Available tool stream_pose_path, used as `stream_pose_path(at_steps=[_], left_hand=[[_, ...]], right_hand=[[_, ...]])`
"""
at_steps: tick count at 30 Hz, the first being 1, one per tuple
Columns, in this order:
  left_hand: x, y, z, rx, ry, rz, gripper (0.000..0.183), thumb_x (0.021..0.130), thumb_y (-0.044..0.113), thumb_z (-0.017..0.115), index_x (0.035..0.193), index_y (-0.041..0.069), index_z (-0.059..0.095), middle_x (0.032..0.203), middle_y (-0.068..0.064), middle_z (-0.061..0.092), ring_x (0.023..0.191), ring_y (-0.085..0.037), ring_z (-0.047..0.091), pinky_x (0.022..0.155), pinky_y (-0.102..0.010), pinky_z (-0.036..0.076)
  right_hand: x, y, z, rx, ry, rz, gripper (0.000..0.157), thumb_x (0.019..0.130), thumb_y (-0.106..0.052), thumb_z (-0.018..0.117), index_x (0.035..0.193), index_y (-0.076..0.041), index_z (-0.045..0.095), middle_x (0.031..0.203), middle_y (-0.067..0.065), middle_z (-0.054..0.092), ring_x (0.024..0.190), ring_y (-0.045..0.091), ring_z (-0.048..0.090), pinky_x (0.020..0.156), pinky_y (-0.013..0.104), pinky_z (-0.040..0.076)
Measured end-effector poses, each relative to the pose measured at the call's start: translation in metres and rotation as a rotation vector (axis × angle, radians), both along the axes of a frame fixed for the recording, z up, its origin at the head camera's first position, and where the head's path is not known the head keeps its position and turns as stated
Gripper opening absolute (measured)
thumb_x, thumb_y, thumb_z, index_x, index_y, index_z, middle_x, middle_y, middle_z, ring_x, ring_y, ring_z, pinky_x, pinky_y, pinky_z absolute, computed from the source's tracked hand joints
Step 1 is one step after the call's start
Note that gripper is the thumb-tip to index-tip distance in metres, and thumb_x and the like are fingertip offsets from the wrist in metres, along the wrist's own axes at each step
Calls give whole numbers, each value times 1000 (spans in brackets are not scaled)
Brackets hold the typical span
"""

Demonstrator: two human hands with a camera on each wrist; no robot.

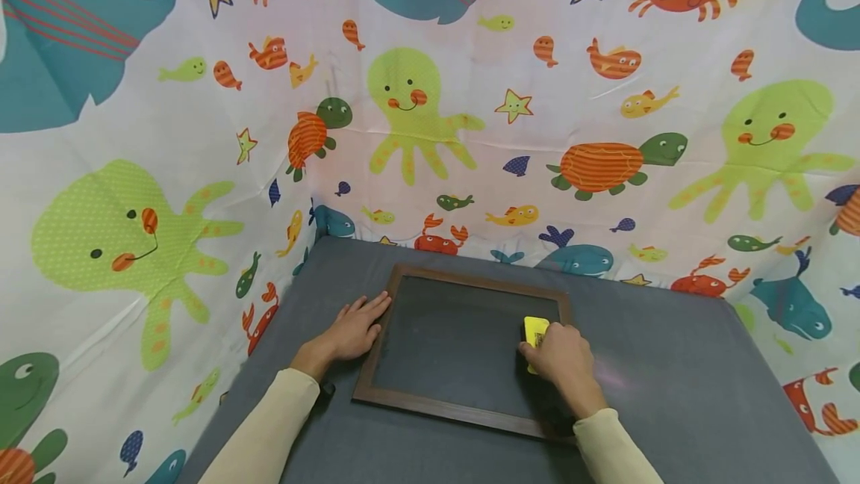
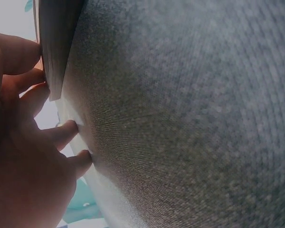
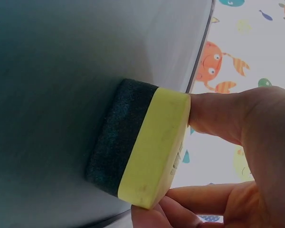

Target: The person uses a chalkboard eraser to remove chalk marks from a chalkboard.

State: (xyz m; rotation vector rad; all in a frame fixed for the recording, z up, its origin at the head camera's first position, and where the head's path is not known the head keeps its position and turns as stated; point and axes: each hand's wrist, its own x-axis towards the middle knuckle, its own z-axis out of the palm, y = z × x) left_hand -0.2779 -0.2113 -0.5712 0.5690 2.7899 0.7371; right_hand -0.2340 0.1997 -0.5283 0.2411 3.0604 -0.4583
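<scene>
A chalkboard in a brown wooden frame lies flat on the grey cloth-covered table. My right hand grips a board eraser with a yellow back over the right part of the board. In the right wrist view the eraser shows its dark felt side toward the board surface, with thumb and fingers at opposite ends of the yellow back. My left hand rests at the frame's left edge, fingers fairly straight. In the left wrist view its fingertips touch the frame side and the cloth.
Grey cloth covers the table around the board. A white curtain printed with sea animals hangs at the back and along both sides, meeting the table's edges. A small dark object shows by the left wrist.
</scene>
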Motion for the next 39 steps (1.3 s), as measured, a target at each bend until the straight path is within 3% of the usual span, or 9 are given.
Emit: stream_pose_path(at_steps=[10, 20, 32, 39], left_hand=[[0, -2, 0, 24, -15, -6, 63, 116, 15, 51, 175, 11, 29, 184, -6, 20, 167, -53, 16, 130, -78, 10], [-1, -1, -1, 23, -19, -4, 63, 115, 14, 51, 175, 10, 29, 184, -7, 20, 167, -53, 16, 130, -78, 10], [-2, -2, -3, 44, -24, 4, 63, 114, 13, 52, 174, 7, 31, 184, -10, 22, 166, -54, 17, 129, -79, 11], [-3, -3, -4, 4, -9, -6, 63, 116, 15, 50, 175, 11, 28, 184, -6, 19, 167, -52, 16, 130, -77, 11]], right_hand=[[0, 4, -1, -8, 2, -2, 61, 90, -47, 83, 105, 10, 68, 81, 16, 61, 68, 30, 60, 54, 39, 50], [-2, 1, -1, 19, 3, 8, 62, 91, -46, 82, 110, 11, 69, 84, 17, 64, 70, 31, 61, 58, 42, 53], [-5, -23, 4, 24, 20, 19, 56, 91, -42, 81, 106, 10, 69, 86, 19, 61, 69, 33, 62, 59, 48, 57], [-9, -40, 2, 2, 21, 32, 57, 92, -42, 81, 110, 11, 70, 90, 20, 60, 72, 33, 62, 59, 47, 57]])
